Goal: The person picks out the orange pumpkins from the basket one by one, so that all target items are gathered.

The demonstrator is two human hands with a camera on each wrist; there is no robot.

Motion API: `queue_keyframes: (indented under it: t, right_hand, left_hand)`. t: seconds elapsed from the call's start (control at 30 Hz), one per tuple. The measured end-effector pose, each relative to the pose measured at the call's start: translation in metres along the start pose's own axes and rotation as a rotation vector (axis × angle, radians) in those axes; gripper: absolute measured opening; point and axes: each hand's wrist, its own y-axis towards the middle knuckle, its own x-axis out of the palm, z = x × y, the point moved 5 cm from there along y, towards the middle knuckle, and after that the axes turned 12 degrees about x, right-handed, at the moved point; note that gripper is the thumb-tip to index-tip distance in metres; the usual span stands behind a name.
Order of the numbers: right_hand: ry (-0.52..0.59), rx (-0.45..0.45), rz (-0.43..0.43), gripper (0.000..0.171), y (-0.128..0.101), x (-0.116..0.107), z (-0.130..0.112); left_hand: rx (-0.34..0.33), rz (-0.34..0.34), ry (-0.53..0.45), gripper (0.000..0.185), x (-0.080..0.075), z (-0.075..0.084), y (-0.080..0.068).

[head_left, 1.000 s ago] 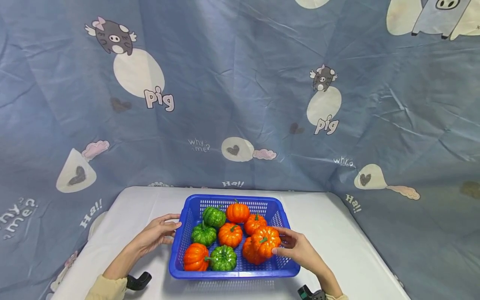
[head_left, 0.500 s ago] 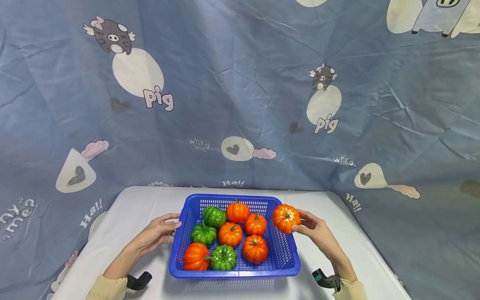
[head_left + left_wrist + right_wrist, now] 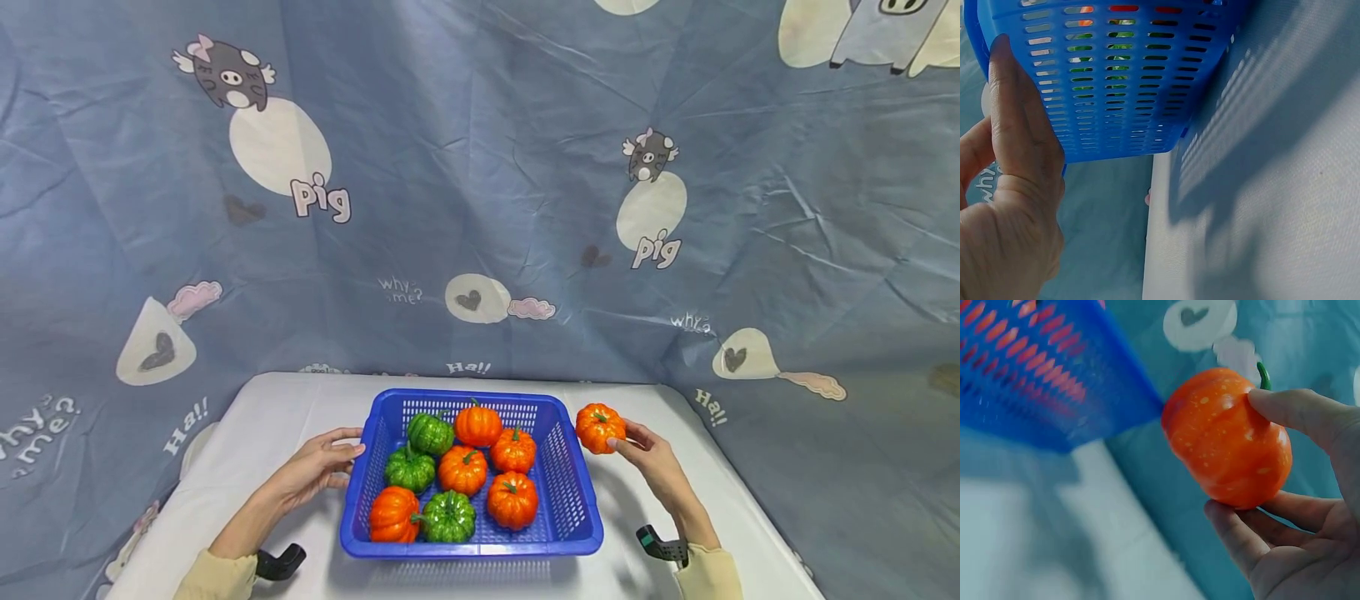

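Observation:
My right hand (image 3: pixel 654 458) grips a small orange pumpkin (image 3: pixel 600 427) in the air, just outside the right rim of the blue basket (image 3: pixel 472 550). In the right wrist view, the thumb lies by the green stem of this pumpkin (image 3: pixel 1229 437), with fingertips under its other side. My left hand (image 3: pixel 318 467) rests at the basket's left rim, its fingers fairly straight against the outer side, as the left wrist view shows along the slotted wall (image 3: pixel 1122 94). Inside the basket lie 3 green pumpkins, one at the front (image 3: pixel 448 517), and several orange ones, one at front right (image 3: pixel 512 500).
A white-covered table (image 3: pixel 300 408) bears the basket. Behind and at both sides hangs a blue cloth (image 3: pixel 465 208) printed with pigs and hearts. Each wrist wears a dark band, such as the right one (image 3: pixel 663 546).
My right hand has lifted the orange pumpkin from the basket's front right and carried it up and right, past the rim. The left hand and the basket have stayed put.

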Motion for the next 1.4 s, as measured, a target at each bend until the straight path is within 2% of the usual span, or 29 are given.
queue_keyframes:
  t: [0.17, 0.33, 0.63, 0.73, 1.13, 1.4]
  right_hand:
    - [0.039, 0.041, 0.056, 0.061, 0.013, -0.006, 0.020]
    - [0.017, 0.093, 0.109, 0.066, 0.019, -0.009, 0.036]
    - [-0.115, 0.149, 0.181, 0.074, 0.028, -0.007, 0.064]
    - [-0.127, 0.162, 0.204, 0.075, 0.030, -0.008, 0.070]
    - [-0.165, 0.157, 0.217, 0.079, 0.027, -0.007, 0.074]
    - [-0.084, 0.102, 0.223, 0.077, 0.021, -0.012, 0.065]
  left_hand:
    - [0.000, -0.006, -0.008, 0.063, 0.000, 0.001, -0.001]
    - [0.000, -0.011, -0.018, 0.062, 0.000, 0.003, -0.002]
    - [-0.002, -0.011, -0.023, 0.062, -0.001, 0.005, -0.001]
    - [-0.002, -0.017, -0.025, 0.062, -0.001, 0.004, -0.001]
    - [0.001, -0.022, -0.051, 0.061, 0.002, 0.002, -0.002]
    - [0.009, -0.027, -0.053, 0.059, 0.003, 0.002, -0.001]
